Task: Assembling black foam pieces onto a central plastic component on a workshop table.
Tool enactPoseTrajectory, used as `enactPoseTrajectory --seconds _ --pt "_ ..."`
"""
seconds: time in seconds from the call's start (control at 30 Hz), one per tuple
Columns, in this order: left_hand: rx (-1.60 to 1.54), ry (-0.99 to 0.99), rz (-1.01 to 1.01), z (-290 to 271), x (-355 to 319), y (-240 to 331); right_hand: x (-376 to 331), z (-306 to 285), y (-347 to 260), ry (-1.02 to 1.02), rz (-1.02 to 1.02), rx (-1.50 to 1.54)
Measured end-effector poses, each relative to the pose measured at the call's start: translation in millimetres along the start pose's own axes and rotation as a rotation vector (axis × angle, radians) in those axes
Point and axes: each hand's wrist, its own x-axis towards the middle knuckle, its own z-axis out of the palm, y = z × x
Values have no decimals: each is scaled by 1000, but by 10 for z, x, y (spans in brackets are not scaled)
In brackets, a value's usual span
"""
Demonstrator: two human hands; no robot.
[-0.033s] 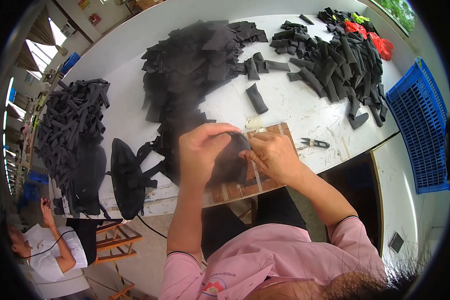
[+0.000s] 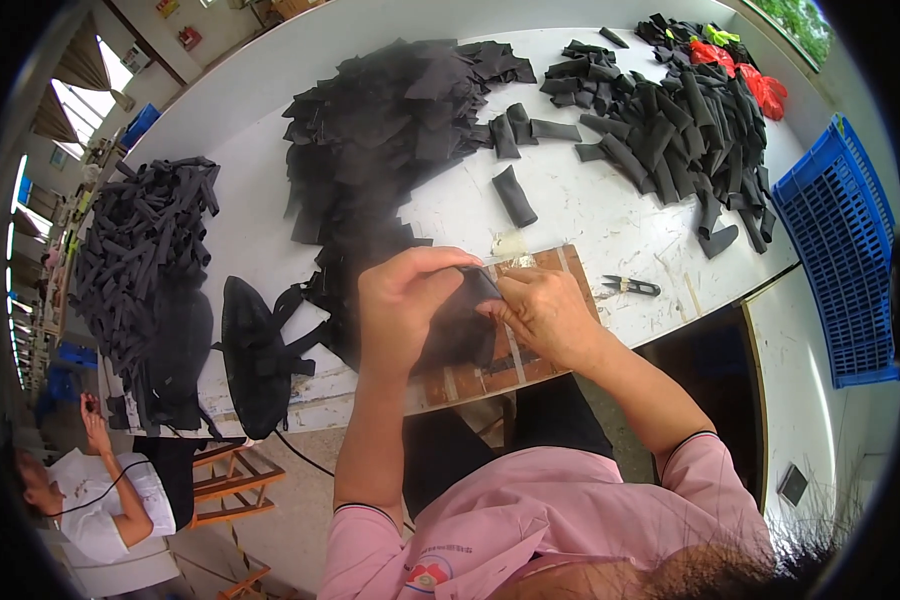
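Above a brown wooden board (image 2: pixel 570 265) at the table's front edge, a piece of black fabric (image 2: pixel 460 325) is stretched between my hands. My left hand (image 2: pixel 402 300) pinches its upper edge, thumb and fingers closed. On the other side, my right hand (image 2: pixel 545 312) grips the same edge with bent fingers. A folded lip of the fabric slants between the two sets of fingertips. The rest of the piece hangs down over the board, partly behind my left wrist. Small black thread snips (image 2: pixel 630 286) lie to the right of the board.
Flat black fabric pieces (image 2: pixel 390 130) are heaped beyond my left hand. Black fabric tubes (image 2: pixel 670 130) form a pile at far right, near red plastic bags (image 2: pixel 765 92) and a blue crate (image 2: pixel 838 260). Black strips (image 2: pixel 140 250) and a pointed oval black item (image 2: pixel 245 350) lie left. Another person (image 2: pixel 110 500) sits at far left.
Between my hands the fabric's edge has gone from a thin curved rim to a wider, straighter fold. My hands have barely shifted.
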Motion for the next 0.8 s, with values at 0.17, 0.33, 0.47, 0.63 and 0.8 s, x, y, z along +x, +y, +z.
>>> enactPoseTrajectory --seconds 0.17,0.33,0.47,0.63,0.8 --pt "79 -64 -56 17 -4 42 -117 236 46 98 20 15" --pt "67 -64 -76 80 -18 66 -135 209 22 118 29 -32" --pt "88 -51 -40 66 -19 65 -93 132 0 53 27 -20" --pt "59 -49 -46 57 2 81 -128 274 102 119 28 52" --pt "-22 -1 4 35 16 -110 -39 140 105 17 27 71"
